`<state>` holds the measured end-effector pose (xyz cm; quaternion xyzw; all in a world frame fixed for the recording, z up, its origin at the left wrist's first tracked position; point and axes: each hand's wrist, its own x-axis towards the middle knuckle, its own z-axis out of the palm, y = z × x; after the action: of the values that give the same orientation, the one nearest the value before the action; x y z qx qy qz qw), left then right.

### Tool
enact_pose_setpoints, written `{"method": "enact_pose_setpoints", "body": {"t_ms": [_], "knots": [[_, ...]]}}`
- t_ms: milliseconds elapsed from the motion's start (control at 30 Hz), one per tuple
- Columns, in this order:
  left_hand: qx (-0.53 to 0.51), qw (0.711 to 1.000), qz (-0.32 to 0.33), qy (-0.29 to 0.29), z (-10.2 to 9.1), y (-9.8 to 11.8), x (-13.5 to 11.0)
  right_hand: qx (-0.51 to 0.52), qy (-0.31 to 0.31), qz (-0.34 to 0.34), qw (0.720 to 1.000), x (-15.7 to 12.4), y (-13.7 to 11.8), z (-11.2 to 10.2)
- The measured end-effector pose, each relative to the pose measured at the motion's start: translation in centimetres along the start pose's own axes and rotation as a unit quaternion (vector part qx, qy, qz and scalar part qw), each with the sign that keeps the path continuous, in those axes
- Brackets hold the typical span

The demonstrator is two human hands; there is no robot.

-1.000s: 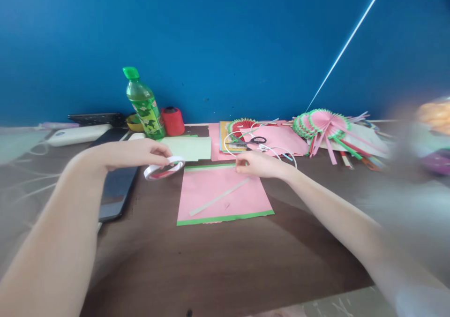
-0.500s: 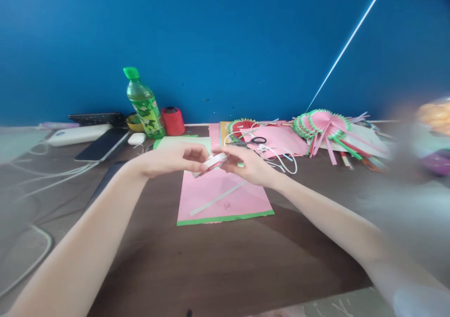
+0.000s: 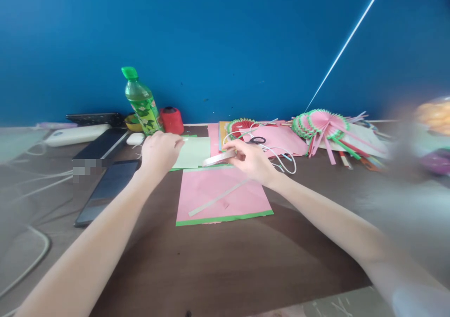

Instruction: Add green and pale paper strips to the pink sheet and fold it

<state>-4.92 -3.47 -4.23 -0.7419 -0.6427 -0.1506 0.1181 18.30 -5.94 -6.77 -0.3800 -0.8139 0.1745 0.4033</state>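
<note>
My right hand [image 3: 251, 161] grips a roll of white tape [image 3: 220, 158] by its right side, above the far part of a pink sheet of paper [image 3: 225, 192]. To the left, my left hand [image 3: 162, 154] is closed, fingertips pinched together over the pale green sheets [image 3: 193, 152]. A small whitish bit shows at those fingertips, too small to name. The pink sheet has a green strip [image 3: 225, 218] along its near edge, and a thin whitish strip [image 3: 218, 197] lies slantwise across it.
Behind stand a green drink bottle [image 3: 141, 102] and a red spool [image 3: 172, 121]. Left of my arm lies a dark phone [image 3: 107, 192]. Scissors [image 3: 257, 140], white cable [image 3: 291, 162] and folded paper fans [image 3: 325, 124] lie at the back right, before a blue wall [image 3: 225, 45].
My left hand has come off the tape roll and moved left, fingers now pinched. The roll stays in my right hand, now seen more edge-on.
</note>
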Motion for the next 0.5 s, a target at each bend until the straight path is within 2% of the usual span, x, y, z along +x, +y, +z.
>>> {"method": "enact_pose_setpoints", "body": {"t_ms": [33,100,133,200,267,333,400,500], "knots": [[-0.009,1.0,-0.003,0.01,-0.1,0.2,-0.1,0.004,0.0,0.002,1.0,0.0,0.0,0.0],[-0.097,0.995,0.007,0.007,-0.5,0.8,-0.2,0.011,0.003,0.009,1.0,-0.1,0.1,0.0],[-0.166,0.986,0.023,-0.019,-0.7,1.2,-0.2,0.011,0.006,0.012,1.0,-0.1,0.1,0.0],[-0.29,0.949,0.069,-0.108,-1.1,1.9,-0.3,0.004,0.012,0.015,1.0,-0.2,0.0,-0.1],[-0.337,0.913,0.113,-0.199,-1.5,2.5,-0.4,-0.004,0.017,0.012,1.0,-0.2,-0.2,-0.2],[-0.347,0.892,0.134,-0.256,-1.7,2.8,-0.6,-0.005,0.026,0.003,1.0,-0.1,-0.4,-0.3],[-0.369,0.878,0.137,-0.271,-1.7,2.9,-0.6,0.007,0.045,-0.003,0.999,0.0,-0.5,-0.3],[-0.39,0.88,0.128,-0.238,-1.5,2.6,-0.6,0.047,0.078,0.017,0.996,0.3,-0.3,-0.3]]}}
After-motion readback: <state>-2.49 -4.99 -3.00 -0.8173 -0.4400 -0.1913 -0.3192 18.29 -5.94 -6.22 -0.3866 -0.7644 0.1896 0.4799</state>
